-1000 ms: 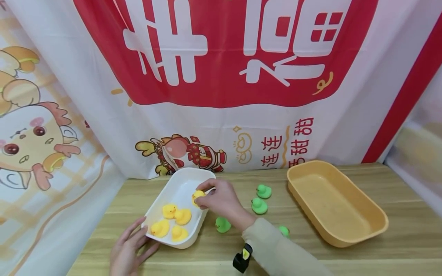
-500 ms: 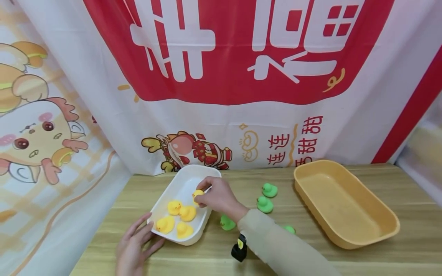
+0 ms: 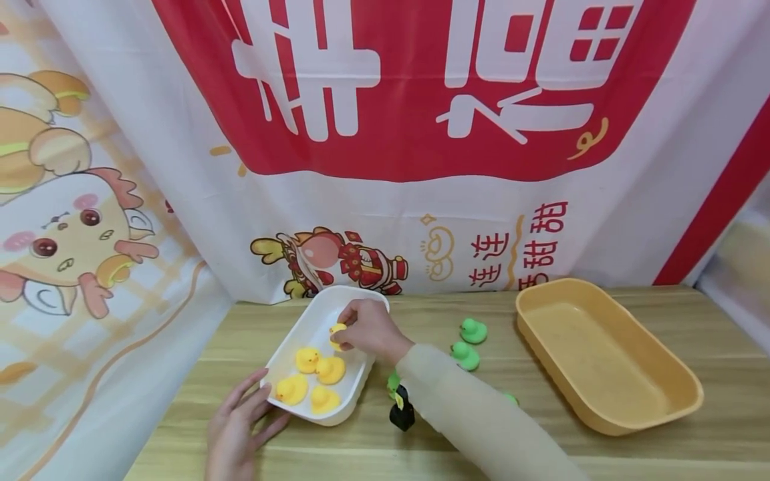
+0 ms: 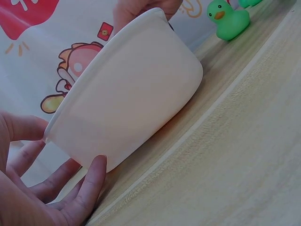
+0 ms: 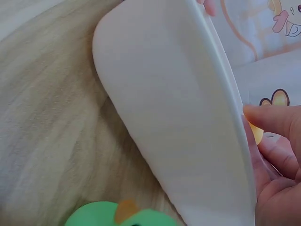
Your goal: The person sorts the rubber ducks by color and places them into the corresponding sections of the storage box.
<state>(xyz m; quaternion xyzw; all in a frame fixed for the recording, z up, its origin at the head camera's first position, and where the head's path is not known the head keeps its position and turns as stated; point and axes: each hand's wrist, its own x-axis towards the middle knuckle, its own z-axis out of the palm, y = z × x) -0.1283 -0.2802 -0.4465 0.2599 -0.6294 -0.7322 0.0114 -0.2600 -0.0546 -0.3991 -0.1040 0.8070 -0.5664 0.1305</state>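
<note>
My right hand (image 3: 369, 327) reaches over the right rim of a white plastic tub (image 3: 301, 334) and pinches a yellow rubber duck (image 3: 338, 329) low inside it. Several more yellow rubber ducks (image 3: 291, 389) sit in the near half of the tub. My left hand (image 3: 237, 417) rests against the tub's near left corner, fingers spread. In the left wrist view, one fingertip (image 4: 35, 128) touches the rim and the thumb (image 4: 96, 174) lies along the lower wall. The right wrist view shows only a sliver of the held duck (image 5: 256, 133) between thumb and fingers; the tub wall hides other ducks.
Several green rubber ducks (image 3: 473, 331) stand on the wooden table (image 3: 421, 454) right of the tub, some partly behind the right sleeve (image 3: 463, 401). An orange-yellow tub (image 3: 607, 361) stands farther right. A printed cloth (image 3: 397, 200) hangs behind the table.
My right hand has lowered slightly into the white tub with the yellow duck, and its sleeve covers more of the green ducks. The head view shifted a little; my left hand stays at the corner.
</note>
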